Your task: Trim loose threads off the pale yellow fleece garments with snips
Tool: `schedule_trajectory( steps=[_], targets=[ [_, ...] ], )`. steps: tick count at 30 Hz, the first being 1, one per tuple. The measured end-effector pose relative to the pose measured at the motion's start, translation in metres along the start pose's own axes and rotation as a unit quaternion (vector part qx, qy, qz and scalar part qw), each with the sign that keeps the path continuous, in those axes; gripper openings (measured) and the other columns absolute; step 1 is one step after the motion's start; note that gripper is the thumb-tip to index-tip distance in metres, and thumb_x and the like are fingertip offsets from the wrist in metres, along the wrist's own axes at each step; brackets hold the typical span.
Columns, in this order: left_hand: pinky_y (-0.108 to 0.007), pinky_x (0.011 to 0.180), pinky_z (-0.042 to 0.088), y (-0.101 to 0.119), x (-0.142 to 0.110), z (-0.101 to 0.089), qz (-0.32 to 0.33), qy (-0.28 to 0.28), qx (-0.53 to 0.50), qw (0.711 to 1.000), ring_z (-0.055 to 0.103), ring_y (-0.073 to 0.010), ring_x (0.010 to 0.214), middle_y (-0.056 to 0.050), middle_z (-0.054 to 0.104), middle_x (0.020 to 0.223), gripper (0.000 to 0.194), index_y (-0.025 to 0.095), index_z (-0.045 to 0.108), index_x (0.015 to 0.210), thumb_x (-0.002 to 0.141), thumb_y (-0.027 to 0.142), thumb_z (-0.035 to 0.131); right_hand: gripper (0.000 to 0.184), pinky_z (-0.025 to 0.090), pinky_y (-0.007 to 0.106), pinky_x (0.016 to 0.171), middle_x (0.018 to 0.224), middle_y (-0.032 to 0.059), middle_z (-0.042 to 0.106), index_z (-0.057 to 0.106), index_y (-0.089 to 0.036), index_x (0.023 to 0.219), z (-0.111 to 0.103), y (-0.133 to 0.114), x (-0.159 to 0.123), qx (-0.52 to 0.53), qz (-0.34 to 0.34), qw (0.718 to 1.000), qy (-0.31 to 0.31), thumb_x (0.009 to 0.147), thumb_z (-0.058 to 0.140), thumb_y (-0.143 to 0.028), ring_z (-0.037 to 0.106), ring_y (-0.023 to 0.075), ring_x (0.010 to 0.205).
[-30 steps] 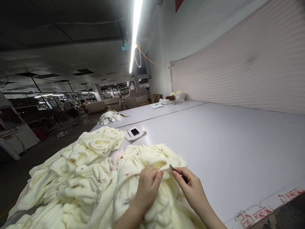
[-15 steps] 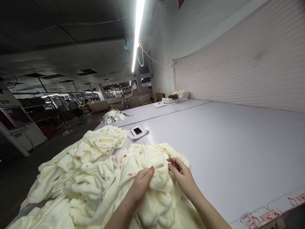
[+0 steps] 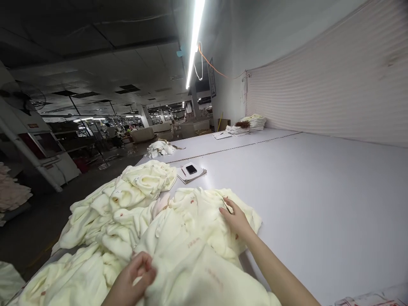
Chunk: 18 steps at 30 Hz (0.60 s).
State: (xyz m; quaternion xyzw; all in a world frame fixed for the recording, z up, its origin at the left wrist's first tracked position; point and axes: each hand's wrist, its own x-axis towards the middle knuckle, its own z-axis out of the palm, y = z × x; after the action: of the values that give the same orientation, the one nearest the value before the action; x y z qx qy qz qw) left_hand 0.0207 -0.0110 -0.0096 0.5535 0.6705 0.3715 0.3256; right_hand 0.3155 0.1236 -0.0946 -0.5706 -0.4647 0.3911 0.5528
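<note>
The right hand (image 3: 236,219) pinches a slim dark tool (image 3: 227,208) angled towards eleven o'clock; the pale-yellow fleece garment (image 3: 197,242) lies at that hand's eight o'clock; whether the curled left hand (image 3: 135,276) grips it, I cannot tell.

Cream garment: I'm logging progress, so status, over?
Left hand at cream garment, grip unclear. Right hand holding slim dark tool. Garment rumpled, reddish print showing. Cloth pile close on left; no blockage seen.

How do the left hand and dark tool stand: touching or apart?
Apart. In the head view, cream cloth lies between the left hand and the dark tool in the right hand.
</note>
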Motion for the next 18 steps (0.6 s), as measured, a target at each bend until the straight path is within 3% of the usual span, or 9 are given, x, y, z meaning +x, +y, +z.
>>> schedule_trajectory(
  steps=[2, 4, 5, 7, 9, 11, 14, 16, 18],
  targets=[
    [-0.032, 0.068, 0.047, 0.014, -0.004, 0.009, 0.042, 0.005, 0.174, 0.984, 0.057, -0.0197, 0.064, 0.005, 0.054, 0.060, 0.036, 0.022, 0.058, 0.099, 0.068, 0.041, 0.061, 0.054, 0.047, 0.036, 0.080, 0.115, 0.0080, 0.064, 0.062, -0.024, 0.115, 0.015, 0.008, 0.002, 0.004, 0.016, 1.000, 0.007, 0.064, 0.066, -0.041, 0.059, 0.0270, 0.101],
    [-0.036, 0.077, 0.046, 0.027, -0.006, 0.014, 0.104, -0.021, 0.296, 0.949, 0.059, -0.0217, 0.073, 0.002, 0.059, 0.073, 0.057, 0.025, 0.046, 0.127, 0.071, 0.030, 0.055, 0.052, 0.047, 0.036, 0.078, 0.102, 0.0070, 0.067, 0.062, -0.022, 0.113, 0.025, 0.016, 0.000, 0.014, 0.028, 0.999, 0.016, 0.064, 0.065, -0.040, 0.061, 0.0255, 0.094],
    [-0.040, 0.083, 0.044, 0.033, -0.006, 0.016, 0.151, -0.040, 0.344, 0.926, 0.059, -0.0228, 0.080, 0.000, 0.061, 0.080, 0.061, 0.027, 0.044, 0.131, 0.070, 0.025, 0.053, 0.051, 0.048, 0.035, 0.076, 0.096, 0.0059, 0.067, 0.061, -0.021, 0.112, 0.028, 0.019, -0.003, 0.020, 0.031, 0.999, 0.020, 0.065, 0.064, -0.040, 0.062, 0.0242, 0.088],
    [-0.047, 0.095, 0.035, 0.044, -0.005, 0.024, 0.257, -0.056, 0.405, 0.876, 0.056, -0.0267, 0.097, -0.005, 0.060, 0.096, 0.055, 0.029, 0.054, 0.122, 0.068, 0.018, 0.052, 0.047, 0.048, 0.033, 0.072, 0.088, 0.0038, 0.067, 0.060, -0.020, 0.110, 0.030, 0.023, -0.009, 0.033, 0.029, 0.999, 0.024, 0.068, 0.060, -0.040, 0.062, 0.0217, 0.079],
    [-0.051, 0.105, 0.021, 0.056, -0.002, 0.034, 0.344, -0.077, 0.418, 0.837, 0.044, -0.0309, 0.118, -0.007, 0.056, 0.112, 0.036, 0.026, 0.064, 0.099, 0.066, 0.016, 0.052, 0.042, 0.047, 0.032, 0.074, 0.091, 0.0034, 0.067, 0.060, -0.020, 0.107, 0.027, 0.025, -0.015, 0.045, 0.018, 0.998, 0.032, 0.069, 0.058, -0.039, 0.062, 0.0208, 0.081],
    [-0.046, 0.109, 0.013, 0.066, 0.001, 0.044, 0.401, -0.163, 0.396, 0.810, 0.037, -0.0291, 0.126, -0.006, 0.056, 0.117, 0.017, 0.022, 0.062, 0.077, 0.065, 0.015, 0.052, 0.038, 0.045, 0.031, 0.081, 0.098, 0.0035, 0.067, 0.061, -0.021, 0.104, 0.021, 0.027, -0.018, 0.051, 0.008, 0.998, 0.045, 0.069, 0.057, -0.036, 0.061, 0.0211, 0.089],
    [-0.038, 0.106, 0.022, 0.065, 0.001, 0.048, 0.406, -0.269, 0.372, 0.790, 0.056, -0.0186, 0.095, -0.001, 0.065, 0.086, 0.009, 0.020, 0.052, 0.062, 0.065, 0.012, 0.048, 0.037, 0.042, 0.034, 0.086, 0.106, 0.0044, 0.066, 0.062, -0.022, 0.101, 0.010, 0.034, -0.017, 0.054, 0.017, 0.996, 0.069, 0.067, 0.058, -0.033, 0.058, 0.0235, 0.097],
    [-0.035, 0.094, 0.033, 0.045, -0.004, 0.043, 0.384, -0.287, 0.382, 0.790, 0.054, -0.0145, 0.067, 0.001, 0.060, 0.064, 0.009, 0.020, 0.048, 0.058, 0.064, 0.014, 0.048, 0.038, 0.042, 0.035, 0.087, 0.108, 0.0054, 0.066, 0.063, -0.021, 0.101, 0.005, 0.039, -0.015, 0.060, 0.030, 0.995, 0.078, 0.064, 0.060, -0.033, 0.058, 0.0252, 0.100],
    [-0.035, 0.079, 0.036, 0.013, -0.012, 0.034, 0.355, -0.311, 0.401, 0.785, 0.045, -0.0134, 0.052, 0.002, 0.051, 0.051, 0.014, 0.019, 0.043, 0.051, 0.063, 0.017, 0.050, 0.040, 0.042, 0.035, 0.088, 0.110, 0.0056, 0.066, 0.064, -0.021, 0.102, 0.003, 0.043, -0.012, 0.071, 0.039, 0.993, 0.080, 0.063, 0.061, -0.033, 0.057, 0.0257, 0.103]
  ],
)
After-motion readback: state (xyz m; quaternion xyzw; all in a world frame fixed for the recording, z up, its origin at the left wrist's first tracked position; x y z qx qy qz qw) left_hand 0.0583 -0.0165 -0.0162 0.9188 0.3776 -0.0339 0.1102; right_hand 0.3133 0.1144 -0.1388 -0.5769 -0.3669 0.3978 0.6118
